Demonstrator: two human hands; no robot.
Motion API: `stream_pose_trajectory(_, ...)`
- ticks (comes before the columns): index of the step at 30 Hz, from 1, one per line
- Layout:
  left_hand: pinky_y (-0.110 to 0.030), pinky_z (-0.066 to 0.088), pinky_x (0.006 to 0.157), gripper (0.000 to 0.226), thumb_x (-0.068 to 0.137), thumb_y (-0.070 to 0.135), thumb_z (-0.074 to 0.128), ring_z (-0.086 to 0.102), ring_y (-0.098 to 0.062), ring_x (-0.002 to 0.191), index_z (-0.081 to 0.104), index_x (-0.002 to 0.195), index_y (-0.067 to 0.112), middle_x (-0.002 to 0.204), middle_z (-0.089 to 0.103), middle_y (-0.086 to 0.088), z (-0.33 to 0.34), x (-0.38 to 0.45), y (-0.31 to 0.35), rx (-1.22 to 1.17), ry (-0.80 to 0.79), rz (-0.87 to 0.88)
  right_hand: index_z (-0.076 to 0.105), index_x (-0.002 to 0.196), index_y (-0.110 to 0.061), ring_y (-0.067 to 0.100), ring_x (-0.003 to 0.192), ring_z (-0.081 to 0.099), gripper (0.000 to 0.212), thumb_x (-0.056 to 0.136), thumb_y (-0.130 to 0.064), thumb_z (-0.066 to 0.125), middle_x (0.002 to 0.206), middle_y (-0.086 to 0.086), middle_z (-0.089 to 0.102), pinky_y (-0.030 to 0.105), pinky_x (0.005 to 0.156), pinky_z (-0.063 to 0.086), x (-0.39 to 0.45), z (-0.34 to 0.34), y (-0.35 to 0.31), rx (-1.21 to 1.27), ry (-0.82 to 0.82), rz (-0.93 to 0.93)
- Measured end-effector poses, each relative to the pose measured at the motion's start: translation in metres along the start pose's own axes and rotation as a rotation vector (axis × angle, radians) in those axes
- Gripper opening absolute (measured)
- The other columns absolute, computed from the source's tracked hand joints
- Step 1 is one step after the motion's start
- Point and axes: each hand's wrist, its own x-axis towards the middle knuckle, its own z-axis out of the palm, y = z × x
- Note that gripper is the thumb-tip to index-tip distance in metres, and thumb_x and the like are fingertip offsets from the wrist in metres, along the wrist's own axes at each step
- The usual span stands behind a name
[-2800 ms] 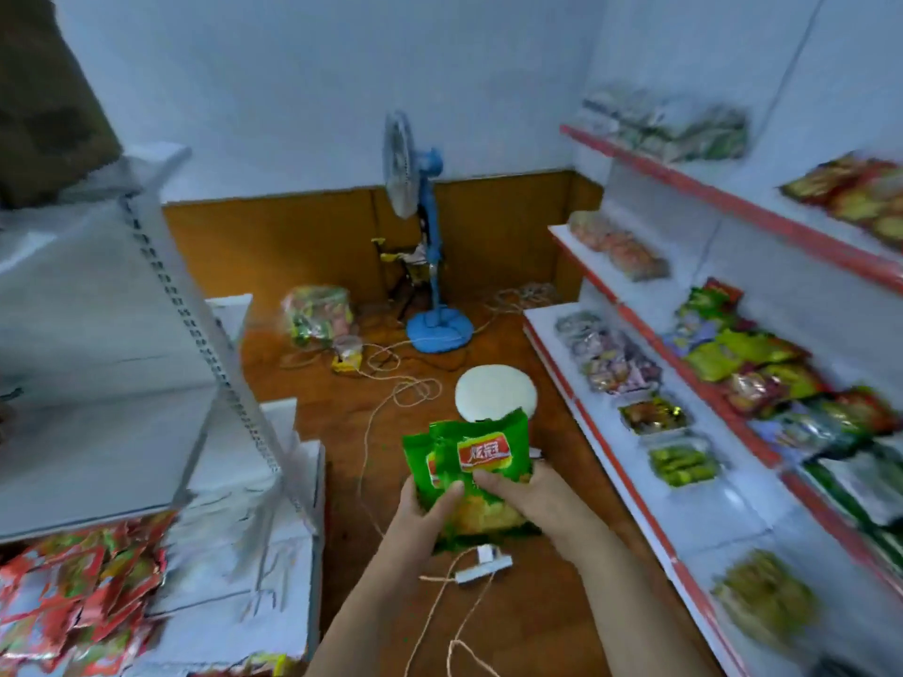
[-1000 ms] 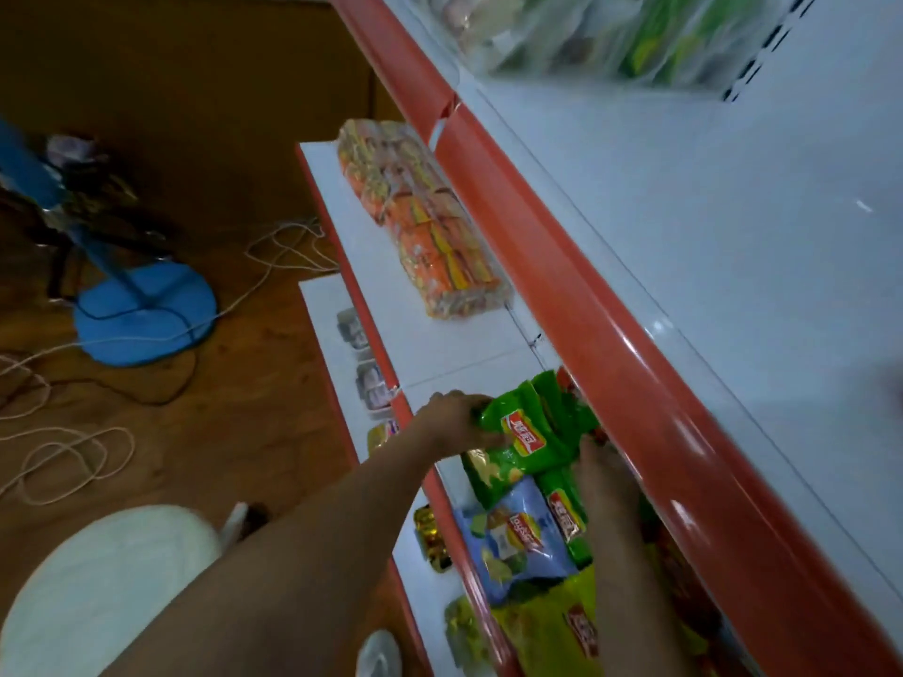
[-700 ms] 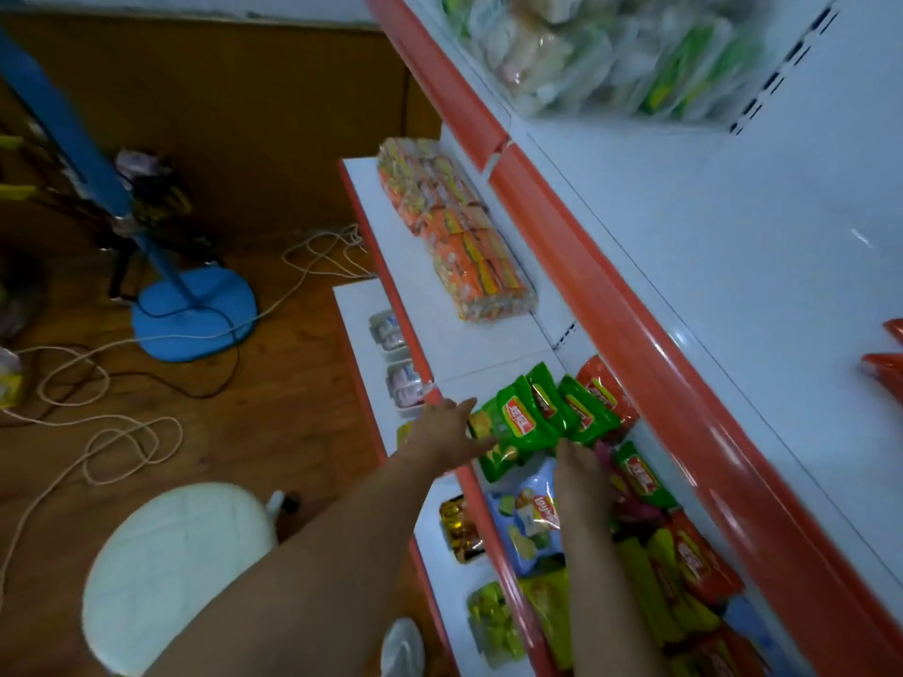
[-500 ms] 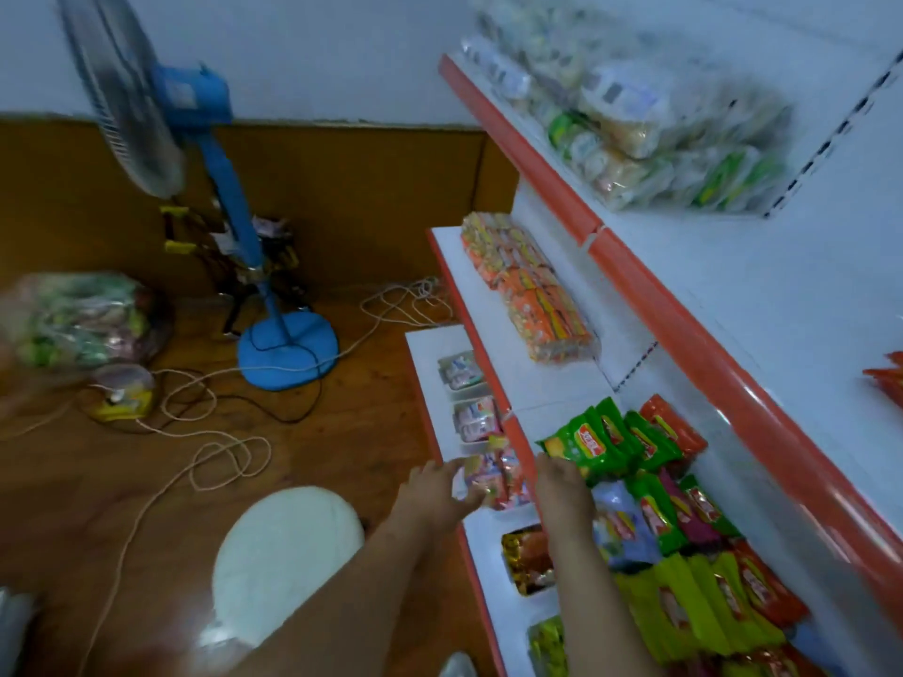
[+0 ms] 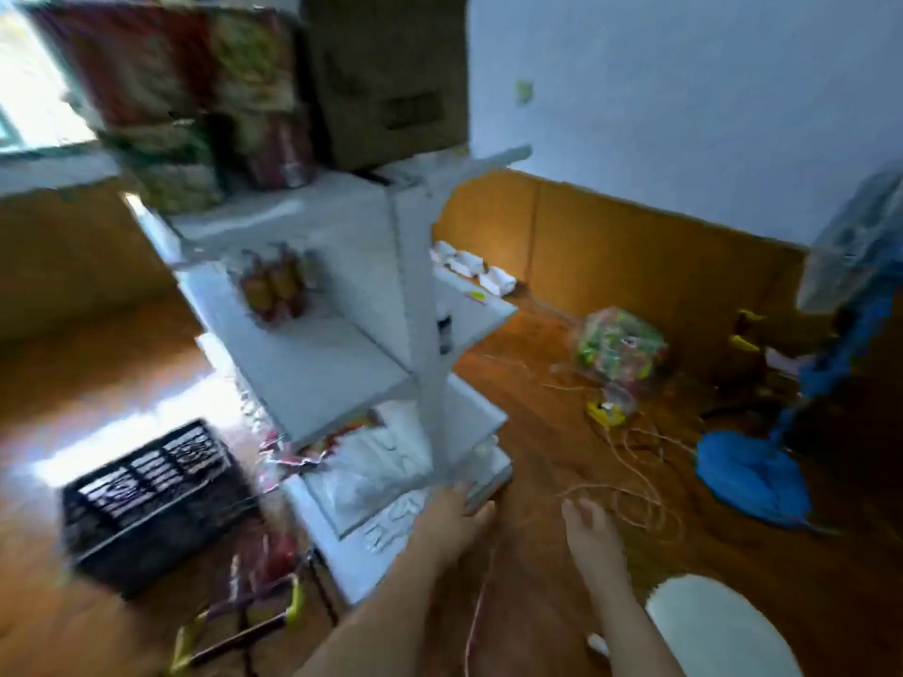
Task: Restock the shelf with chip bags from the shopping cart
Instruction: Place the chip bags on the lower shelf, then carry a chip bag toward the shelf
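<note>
Now the view is swinging away from the red-edged wall shelving seen half a second ago, so the green chip bags placed there are lying out of frame. Both hands are hanging empty: the left hand [image 5: 452, 522] is reaching low with its fingers loosely spread near the corner of the white freestanding shelf unit [image 5: 342, 344], and the right hand [image 5: 589, 532] is floating beside it with fingers wide apart. A black plastic crate [image 5: 151, 495] is sitting on the wooden floor [image 5: 537, 432] to the left, and near the bottom edge a wire frame with yellow-green grips [image 5: 244, 623], perhaps the cart, is showing, too blurred to be sure. Cardboard boxes [image 5: 386, 75] are sitting on top of the unit. Farther right, a clear bag of sweets [image 5: 618, 346], loose cord [image 5: 630, 476], a blue fan base [image 5: 750, 473] and a white round stool [image 5: 718, 627] are resting on the floor.
</note>
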Motion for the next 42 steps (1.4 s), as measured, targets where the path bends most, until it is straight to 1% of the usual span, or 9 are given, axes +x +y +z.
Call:
stream_pose_trajectory(3, -0.035, 0.043, 0.104, 0.055, 0.09, 0.052, 0.056, 0.053, -0.026, 0.127, 0.051, 0.137, 0.025, 0.137, 0.057, -0.005, -0.064, -0.052, -0.082, -0.054, 0.144, -0.213, 0.05, 0.135, -0.007, 0.033, 0.128, 0.048, 0.045, 0.099, -0.033, 0.048, 0.139, 0.017, 0.052, 0.038, 0.101, 0.038, -0.023, 0.086, -0.031, -0.096, -0.202, -0.151)
stream_pose_trajectory(7, -0.036, 0.045, 0.102, 0.065, 0.087, 0.064, 0.048, 0.052, -0.024, 0.126, 0.044, 0.142, 0.03, 0.14, 0.052, -0.002, -0.103, -0.131, -0.165, -0.082, 0.211, -0.434, 0.044, 0.14, -0.01, 0.033, 0.131, 0.045, 0.049, 0.099, -0.037, 0.045, 0.146, 0.015, 0.045, 0.041, 0.103, 0.038, -0.061, 0.188, -0.048, -0.184, -0.454, -0.263)
stream_pose_trajectory(14, -0.038, 0.042, 0.107, 0.059, 0.092, 0.056, 0.05, 0.047, -0.021, 0.132, 0.041, 0.145, 0.031, 0.144, 0.047, -0.001, -0.134, -0.184, -0.257, -0.165, 0.222, -0.548, 0.05, 0.134, -0.013, 0.027, 0.126, 0.05, 0.045, 0.097, -0.038, 0.049, 0.138, 0.011, 0.053, 0.039, 0.102, 0.041, -0.114, 0.312, -0.043, -0.297, -0.633, -0.292)
stream_pose_trajectory(21, -0.031, 0.04, 0.105, 0.058, 0.096, 0.047, 0.051, 0.047, -0.02, 0.132, 0.04, 0.146, 0.023, 0.145, 0.048, -0.003, -0.176, -0.114, -0.38, -0.221, 0.141, -0.574, 0.047, 0.139, -0.014, 0.026, 0.129, 0.048, 0.048, 0.097, -0.037, 0.05, 0.141, 0.009, 0.05, 0.039, 0.104, 0.04, -0.074, 0.443, -0.047, -0.368, -0.569, -0.215)
stream_pose_trajectory(26, -0.038, 0.047, 0.1, 0.056, 0.095, 0.048, 0.052, 0.055, -0.023, 0.121, 0.043, 0.144, 0.024, 0.131, 0.056, -0.006, -0.203, -0.058, -0.466, -0.223, -0.001, -0.617, 0.049, 0.138, -0.014, 0.026, 0.128, 0.049, 0.046, 0.097, -0.032, 0.052, 0.14, 0.011, 0.052, 0.039, 0.105, 0.041, -0.029, 0.525, -0.053, -0.466, -0.51, -0.183)
stream_pose_trajectory(32, -0.031, 0.05, 0.09, 0.046, 0.095, 0.046, 0.052, 0.059, -0.02, 0.115, 0.049, 0.136, 0.025, 0.128, 0.057, -0.001, -0.235, -0.008, -0.534, -0.195, 0.03, -0.665, 0.052, 0.136, -0.016, 0.028, 0.126, 0.05, 0.041, 0.097, -0.028, 0.051, 0.137, 0.012, 0.052, 0.04, 0.103, 0.043, 0.02, 0.578, -0.064, -0.573, -0.457, -0.178)
stream_pose_trajectory(36, -0.029, 0.051, 0.085, 0.044, 0.096, 0.042, 0.051, 0.061, -0.02, 0.109, 0.048, 0.136, 0.023, 0.127, 0.059, -0.002, -0.216, 0.034, -0.569, -0.214, 0.028, -0.691, 0.048, 0.139, -0.017, 0.024, 0.127, 0.05, 0.043, 0.097, -0.029, 0.05, 0.14, 0.008, 0.052, 0.037, 0.104, 0.041, 0.046, 0.622, -0.046, -0.616, -0.476, -0.184)
stream_pose_trajectory(38, -0.035, 0.054, 0.088, 0.046, 0.095, 0.042, 0.051, 0.062, -0.021, 0.109, 0.047, 0.137, 0.021, 0.127, 0.061, -0.003, -0.195, 0.058, -0.588, -0.238, 0.019, -0.707, 0.047, 0.139, -0.02, 0.021, 0.129, 0.049, 0.043, 0.098, -0.032, 0.049, 0.142, 0.004, 0.05, 0.033, 0.104, 0.04, 0.058, 0.649, -0.033, -0.626, -0.501, -0.194)
stream_pose_trajectory(42, -0.038, 0.051, 0.09, 0.033, 0.1, 0.027, 0.043, 0.062, -0.028, 0.107, 0.055, 0.126, 0.01, 0.119, 0.065, -0.01, -0.14, 0.104, -0.631, -0.263, -0.036, -0.758, 0.044, 0.141, -0.025, 0.016, 0.127, 0.048, 0.044, 0.098, -0.034, 0.046, 0.139, -0.002, 0.05, 0.023, 0.095, 0.036, 0.093, 0.707, 0.004, -0.686, -0.6, -0.23)
